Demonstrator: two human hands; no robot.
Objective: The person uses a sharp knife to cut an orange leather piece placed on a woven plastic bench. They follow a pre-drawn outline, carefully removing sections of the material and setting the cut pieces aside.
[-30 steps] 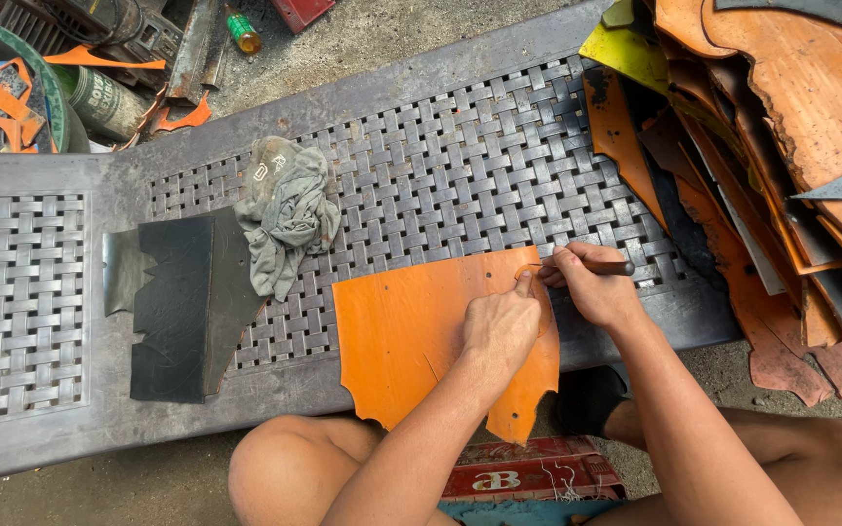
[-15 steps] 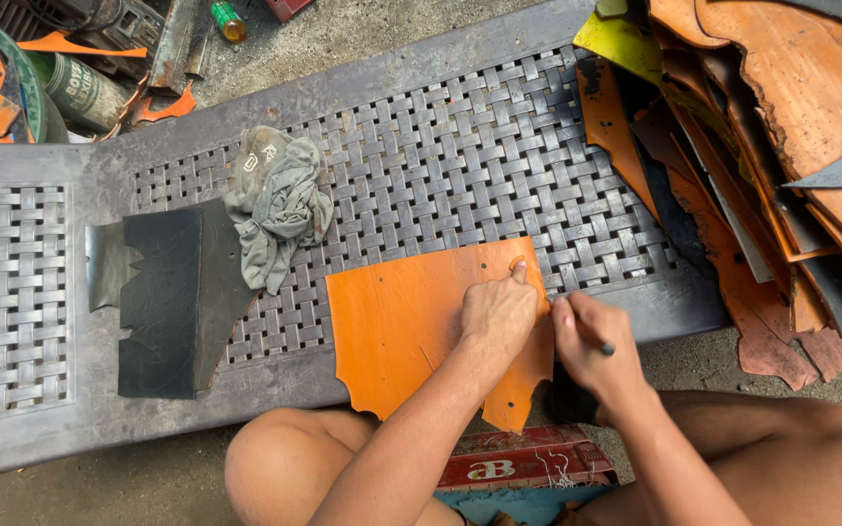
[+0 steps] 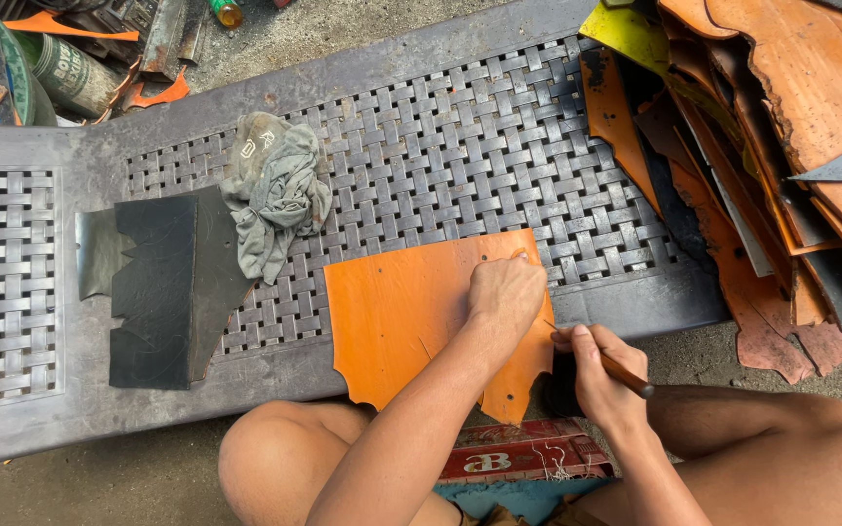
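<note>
Flat orange leather sheet [image 3: 411, 312] lies at the front edge of the grey woven-pattern bench [image 3: 421, 146], its lower right corner hanging off the edge. Left hand [image 3: 505, 292] is curled knuckles-down, pressing the sheet flat near its right edge. Right hand [image 3: 604, 375] is closed around a thin brown-handled tool [image 3: 626, 372], tip right at that edge (can't tell if it's a blade or an awl). I'd say keep the pressing hand close to the line and fingers clear of the tip.

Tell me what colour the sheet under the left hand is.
Orange, plain, seen in the head view: the sheet lies under the left hand.
</note>
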